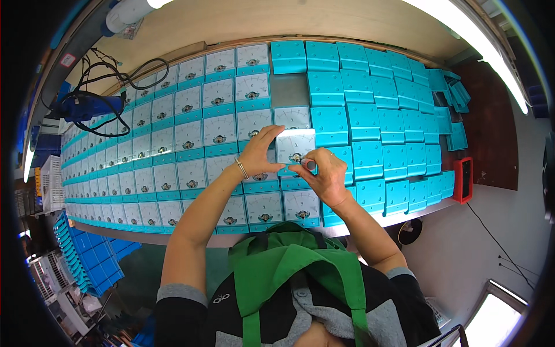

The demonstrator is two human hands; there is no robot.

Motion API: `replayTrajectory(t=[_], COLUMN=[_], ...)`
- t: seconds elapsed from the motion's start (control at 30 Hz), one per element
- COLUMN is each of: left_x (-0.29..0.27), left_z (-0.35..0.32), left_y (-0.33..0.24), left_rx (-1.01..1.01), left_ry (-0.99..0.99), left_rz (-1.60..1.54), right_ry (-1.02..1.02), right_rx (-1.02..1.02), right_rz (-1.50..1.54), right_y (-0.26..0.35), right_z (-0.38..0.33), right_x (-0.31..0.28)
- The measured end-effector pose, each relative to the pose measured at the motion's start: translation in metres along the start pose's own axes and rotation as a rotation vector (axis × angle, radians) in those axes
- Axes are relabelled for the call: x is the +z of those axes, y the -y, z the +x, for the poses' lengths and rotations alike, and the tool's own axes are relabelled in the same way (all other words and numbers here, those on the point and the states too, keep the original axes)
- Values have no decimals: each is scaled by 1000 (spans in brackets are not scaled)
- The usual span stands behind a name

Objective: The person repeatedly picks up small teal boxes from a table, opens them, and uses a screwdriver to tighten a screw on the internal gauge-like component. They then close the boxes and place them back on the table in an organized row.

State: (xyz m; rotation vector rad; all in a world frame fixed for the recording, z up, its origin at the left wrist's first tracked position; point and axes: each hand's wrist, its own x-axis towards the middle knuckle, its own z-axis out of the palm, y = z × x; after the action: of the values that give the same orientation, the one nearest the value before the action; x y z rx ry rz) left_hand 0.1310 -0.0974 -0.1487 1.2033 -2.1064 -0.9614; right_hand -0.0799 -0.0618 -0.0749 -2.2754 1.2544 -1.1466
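We've one head fisheye: above the fingers (pixel 267 135), looking steeply down, fairly near, bench (pixel 289 91) framed both sides of them.

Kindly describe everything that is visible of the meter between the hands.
This meter is a squarish box: glossy white scale face, metallic fitting near the lower edge, turquoise plastic-looking base. It faces up, partly hiding another meter. The left hand holds its left side; the right hand is at its lower right corner.
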Motion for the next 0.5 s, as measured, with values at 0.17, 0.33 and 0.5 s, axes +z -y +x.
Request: replayTrajectory(t=[0.17,0.33,0.5], left_x=[0,1,1], left_z=[-3,-3,-2], left_y=[-2,-1,-2], left_rx=[-2,4,-11], left_ry=[-3,-8,0], left_rz=[-1,-2,-17], right_ry=[138,207,91], right_rx=[101,234,146], right_rz=[91,229,105], right_y=[14,0,-9], right_z=[5,13,9], right_x=[-8,-10,-4])
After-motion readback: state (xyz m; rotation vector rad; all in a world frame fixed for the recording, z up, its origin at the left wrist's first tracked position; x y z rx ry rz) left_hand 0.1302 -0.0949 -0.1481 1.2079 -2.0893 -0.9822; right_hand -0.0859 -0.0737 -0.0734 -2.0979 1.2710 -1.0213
